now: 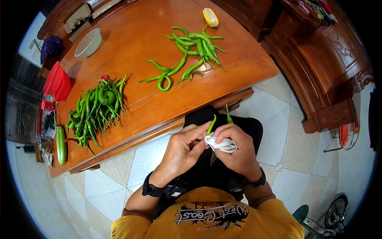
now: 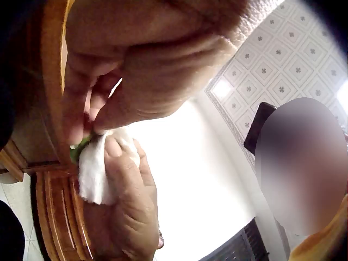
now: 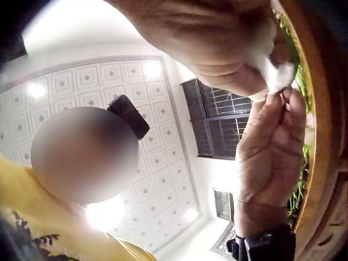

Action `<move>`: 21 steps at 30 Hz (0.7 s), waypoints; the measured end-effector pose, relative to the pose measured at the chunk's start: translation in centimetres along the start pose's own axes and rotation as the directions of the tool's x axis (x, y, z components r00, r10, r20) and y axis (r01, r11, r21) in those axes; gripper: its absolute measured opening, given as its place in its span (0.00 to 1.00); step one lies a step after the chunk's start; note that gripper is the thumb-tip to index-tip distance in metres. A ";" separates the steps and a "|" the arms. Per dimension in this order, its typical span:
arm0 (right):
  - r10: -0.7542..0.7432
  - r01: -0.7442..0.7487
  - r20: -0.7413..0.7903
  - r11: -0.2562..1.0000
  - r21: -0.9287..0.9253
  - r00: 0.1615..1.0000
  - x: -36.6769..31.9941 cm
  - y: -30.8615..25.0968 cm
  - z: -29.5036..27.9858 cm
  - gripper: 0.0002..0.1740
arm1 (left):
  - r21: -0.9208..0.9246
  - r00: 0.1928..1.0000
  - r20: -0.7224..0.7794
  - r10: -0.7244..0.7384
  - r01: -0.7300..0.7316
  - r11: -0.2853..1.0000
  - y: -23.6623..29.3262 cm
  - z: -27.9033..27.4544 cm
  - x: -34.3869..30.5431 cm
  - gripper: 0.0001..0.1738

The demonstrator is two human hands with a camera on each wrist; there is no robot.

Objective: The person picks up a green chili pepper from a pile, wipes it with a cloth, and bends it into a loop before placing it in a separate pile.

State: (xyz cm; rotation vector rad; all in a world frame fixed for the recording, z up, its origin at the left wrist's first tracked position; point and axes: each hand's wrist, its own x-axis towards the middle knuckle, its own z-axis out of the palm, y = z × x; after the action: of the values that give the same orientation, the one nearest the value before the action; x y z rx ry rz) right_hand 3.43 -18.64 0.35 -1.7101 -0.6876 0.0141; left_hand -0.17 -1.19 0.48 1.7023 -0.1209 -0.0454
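Note:
Over the person's lap, the left hand pinches a green chili pepper between thumb and fingers. The right hand grips a crumpled white cloth whose edge meets the pepper. Above the right hand's knuckles a green stalk end sticks up; its lower part is hidden by the hand. In the left wrist view a bit of the pepper shows between the left fingertips and the cloth. From the right wrist, the left fingertips appear right at the cloth.
On the wooden table lie a large heap of green peppers and a smaller, looser group. A corn cob, a pale basket, a red basket and a long green vegetable are also there.

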 end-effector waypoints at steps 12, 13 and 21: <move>-0.155 0.038 -0.291 0.928 -0.371 0.944 0.4 1.5 -0.8 0.16 | -0.023 0.998 -0.043 -0.042 0.042 0.999 0.5 -0.3 0.0 0.25; -0.157 0.028 -0.317 0.926 -0.377 0.936 0.4 1.8 -0.9 0.17 | -0.024 0.998 -0.041 -0.043 0.042 0.999 0.5 -0.3 0.0 0.25; 0.005 -0.003 0.062 0.999 -0.032 0.998 -0.8 0.3 0.4 0.17 | -0.119 0.993 -0.119 0.004 -0.018 0.993 -0.1 0.0 0.2 0.24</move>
State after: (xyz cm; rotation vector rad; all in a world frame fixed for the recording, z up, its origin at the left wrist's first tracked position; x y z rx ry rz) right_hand 2.80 -18.68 -0.32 -1.7481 -0.7332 0.0596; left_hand 0.06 -1.17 0.39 1.5804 -0.0375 0.0558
